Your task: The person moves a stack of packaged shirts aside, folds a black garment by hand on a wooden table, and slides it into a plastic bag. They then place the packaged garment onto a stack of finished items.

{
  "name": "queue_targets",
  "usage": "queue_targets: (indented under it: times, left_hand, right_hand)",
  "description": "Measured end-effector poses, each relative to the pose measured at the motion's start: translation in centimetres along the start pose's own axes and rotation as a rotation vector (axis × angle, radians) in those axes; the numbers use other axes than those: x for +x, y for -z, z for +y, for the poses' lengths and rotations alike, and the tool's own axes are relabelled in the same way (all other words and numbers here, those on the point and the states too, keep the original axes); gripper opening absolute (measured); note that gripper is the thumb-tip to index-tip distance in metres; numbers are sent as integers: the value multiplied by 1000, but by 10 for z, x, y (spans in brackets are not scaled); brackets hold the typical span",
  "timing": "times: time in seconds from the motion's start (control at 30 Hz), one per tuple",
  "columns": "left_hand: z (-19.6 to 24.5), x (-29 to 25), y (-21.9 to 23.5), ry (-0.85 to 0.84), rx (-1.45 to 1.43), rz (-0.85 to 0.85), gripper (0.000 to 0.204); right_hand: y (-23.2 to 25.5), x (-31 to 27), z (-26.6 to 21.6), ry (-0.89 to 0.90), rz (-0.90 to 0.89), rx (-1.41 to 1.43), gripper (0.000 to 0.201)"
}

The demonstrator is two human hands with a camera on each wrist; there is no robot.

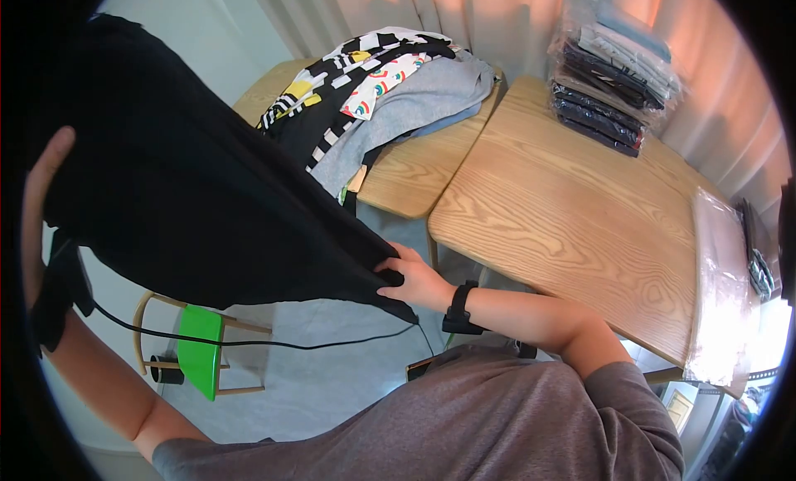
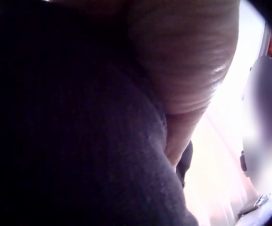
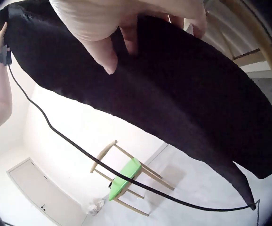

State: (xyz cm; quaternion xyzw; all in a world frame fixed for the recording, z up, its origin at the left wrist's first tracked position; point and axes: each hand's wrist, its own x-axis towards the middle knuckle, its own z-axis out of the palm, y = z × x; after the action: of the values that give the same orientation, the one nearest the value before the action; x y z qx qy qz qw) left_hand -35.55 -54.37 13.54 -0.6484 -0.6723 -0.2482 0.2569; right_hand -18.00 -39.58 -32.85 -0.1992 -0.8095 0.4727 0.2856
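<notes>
A large black garment [image 1: 191, 174] is stretched slantwise between both hands, high at the left and tapering down to the right. My left hand [image 1: 46, 178] is raised at its upper left part, with the thumb side showing and the other fingers hidden by the cloth. My right hand [image 1: 421, 284] grips the narrow lower part between thumb and fingers. In the right wrist view, the fingers [image 3: 108, 59] press into the cloth [image 3: 164, 103], whose loose ends hang beyond. Dark cloth [image 2: 79, 132] fills much of the left wrist view beside the palm [image 2: 183, 56].
A heap of clothes [image 1: 390, 91] lies on the far wooden table. Folded garments in clear bags [image 1: 609, 83] are stacked on the nearer table [image 1: 564, 199], with plastic packaging [image 1: 717, 282] at its right edge. A green-seated chair [image 1: 199, 352] stands below; a black cable [image 1: 274, 345] hangs between the wrists.
</notes>
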Motion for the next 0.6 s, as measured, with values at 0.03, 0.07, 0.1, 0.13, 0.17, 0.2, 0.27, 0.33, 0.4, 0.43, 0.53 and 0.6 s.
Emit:
queue_targets:
  times: [0.03, 0.07, 0.1, 0.13, 0.17, 0.2, 0.27, 0.33, 0.4, 0.43, 0.53, 0.6]
  left_hand:
    - [-2, -1, 3, -3, -80, 67, 43]
    - [4, -3, 9, 56, -77, 113, 46]
    - [-48, 15, 48, 353, -216, -21, 47]
    - [-99, 33, 83, 647, -354, -160, 48]
    - [-56, 21, 60, 326, -193, 50, 49]
    - [-11, 8, 37, 4, -29, 253, 50]
    - [-31, 15, 56, 89, 35, 276, 50]
    - [-36, 19, 66, 103, 142, 316, 50]
    - [-38, 21, 73, 110, 251, 355, 49]
    - [-40, 20, 76, 111, 302, 377, 49]
    - [-47, 19, 79, -15, 221, 377, 48]
    - [-19, 15, 63, 50, 188, 432, 48]
  right_hand:
    - [2, -6, 4, 7, 11, -6, 33]
    - [4, -12, 7, 13, 22, -12, 27]
    - [5, -18, 9, -34, 36, -29, 18]
    - [7, -22, 12, -36, 39, -31, 18]
    - [10, -26, 14, -56, 24, -30, 18]
    - [10, -29, 16, -77, 7, -28, 18]
    - [14, -27, 8, -64, -4, -24, 16]
    - [12, -24, 6, -8, 87, -7, 16]
    - [8, -26, -1, 3, 134, 3, 17]
    - [7, -27, -5, 9, 193, 7, 18]
    - [5, -28, -6, 51, 284, -23, 21]
    - [5, -28, -4, 49, 230, -43, 31]
